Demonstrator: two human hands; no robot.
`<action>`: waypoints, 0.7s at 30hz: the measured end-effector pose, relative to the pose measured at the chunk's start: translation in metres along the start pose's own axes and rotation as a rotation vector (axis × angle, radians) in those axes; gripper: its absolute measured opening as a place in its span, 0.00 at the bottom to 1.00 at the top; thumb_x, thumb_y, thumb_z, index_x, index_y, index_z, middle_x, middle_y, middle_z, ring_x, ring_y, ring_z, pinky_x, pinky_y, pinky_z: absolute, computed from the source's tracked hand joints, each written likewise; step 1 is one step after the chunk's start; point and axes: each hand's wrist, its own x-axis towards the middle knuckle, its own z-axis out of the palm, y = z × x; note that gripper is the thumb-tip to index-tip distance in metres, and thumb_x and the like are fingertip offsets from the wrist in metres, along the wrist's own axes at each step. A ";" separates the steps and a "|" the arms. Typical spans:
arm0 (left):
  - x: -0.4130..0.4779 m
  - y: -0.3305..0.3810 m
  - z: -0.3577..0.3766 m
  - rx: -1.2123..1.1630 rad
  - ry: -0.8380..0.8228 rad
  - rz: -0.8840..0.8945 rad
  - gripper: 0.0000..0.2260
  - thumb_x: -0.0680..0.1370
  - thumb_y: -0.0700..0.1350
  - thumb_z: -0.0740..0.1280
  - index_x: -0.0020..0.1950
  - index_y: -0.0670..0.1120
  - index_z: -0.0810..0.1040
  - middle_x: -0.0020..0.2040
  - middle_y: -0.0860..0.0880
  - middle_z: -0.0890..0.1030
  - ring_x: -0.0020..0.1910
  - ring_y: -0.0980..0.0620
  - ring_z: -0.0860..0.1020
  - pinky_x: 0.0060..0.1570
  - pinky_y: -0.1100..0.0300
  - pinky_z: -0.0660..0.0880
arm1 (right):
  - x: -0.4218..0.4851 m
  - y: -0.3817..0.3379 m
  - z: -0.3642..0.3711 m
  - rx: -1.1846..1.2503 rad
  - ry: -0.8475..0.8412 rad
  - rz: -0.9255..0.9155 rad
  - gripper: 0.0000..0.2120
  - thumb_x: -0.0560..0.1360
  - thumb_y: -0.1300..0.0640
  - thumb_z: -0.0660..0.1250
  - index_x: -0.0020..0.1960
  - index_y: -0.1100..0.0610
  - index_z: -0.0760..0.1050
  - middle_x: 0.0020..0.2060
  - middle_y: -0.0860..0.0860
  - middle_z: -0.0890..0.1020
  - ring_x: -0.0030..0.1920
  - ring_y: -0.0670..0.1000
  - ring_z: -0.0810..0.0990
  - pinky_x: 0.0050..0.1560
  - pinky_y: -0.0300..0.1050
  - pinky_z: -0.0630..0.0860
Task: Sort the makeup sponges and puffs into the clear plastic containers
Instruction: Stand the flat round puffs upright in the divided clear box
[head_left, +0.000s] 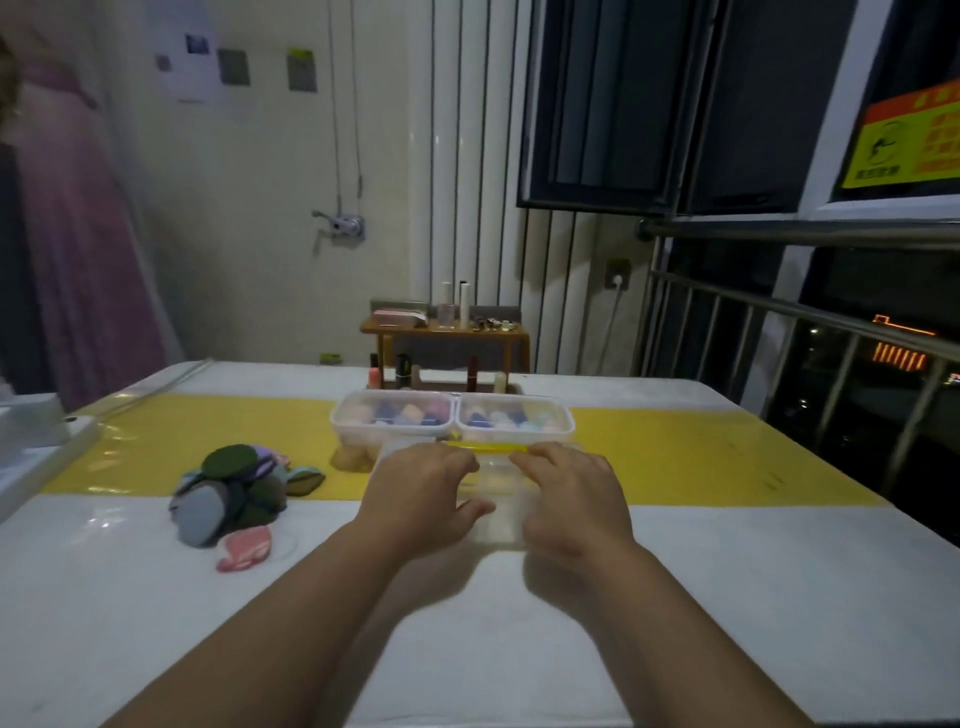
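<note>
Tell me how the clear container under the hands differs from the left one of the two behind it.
The near container looks empty; the back left container is packed with coloured sponges. The left hand and right hand hold the near container; nothing touches the back left container. Both are clear plastic and stand on the table.

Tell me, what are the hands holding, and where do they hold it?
A clear box. The left hand holds its left side and the right hand holds its right side.
</note>
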 end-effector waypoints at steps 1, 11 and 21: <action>-0.002 -0.008 -0.003 0.003 -0.001 -0.017 0.22 0.72 0.66 0.64 0.58 0.54 0.79 0.54 0.53 0.83 0.54 0.50 0.80 0.52 0.55 0.75 | 0.005 -0.006 0.003 -0.013 -0.012 -0.028 0.36 0.63 0.46 0.57 0.73 0.43 0.68 0.70 0.44 0.72 0.70 0.49 0.69 0.69 0.45 0.60; 0.017 -0.050 -0.024 0.027 -0.210 0.039 0.26 0.66 0.61 0.73 0.63 0.61 0.75 0.61 0.60 0.79 0.56 0.56 0.75 0.54 0.57 0.75 | 0.050 0.011 0.001 -0.049 -0.068 -0.233 0.37 0.60 0.28 0.56 0.66 0.40 0.76 0.58 0.41 0.78 0.59 0.50 0.75 0.61 0.45 0.70; 0.000 -0.060 -0.014 0.024 -0.117 0.164 0.33 0.64 0.58 0.78 0.67 0.61 0.72 0.63 0.58 0.72 0.58 0.54 0.73 0.52 0.58 0.74 | 0.036 0.025 0.019 0.125 0.059 -0.323 0.36 0.59 0.31 0.64 0.63 0.46 0.76 0.61 0.44 0.74 0.60 0.50 0.73 0.60 0.46 0.68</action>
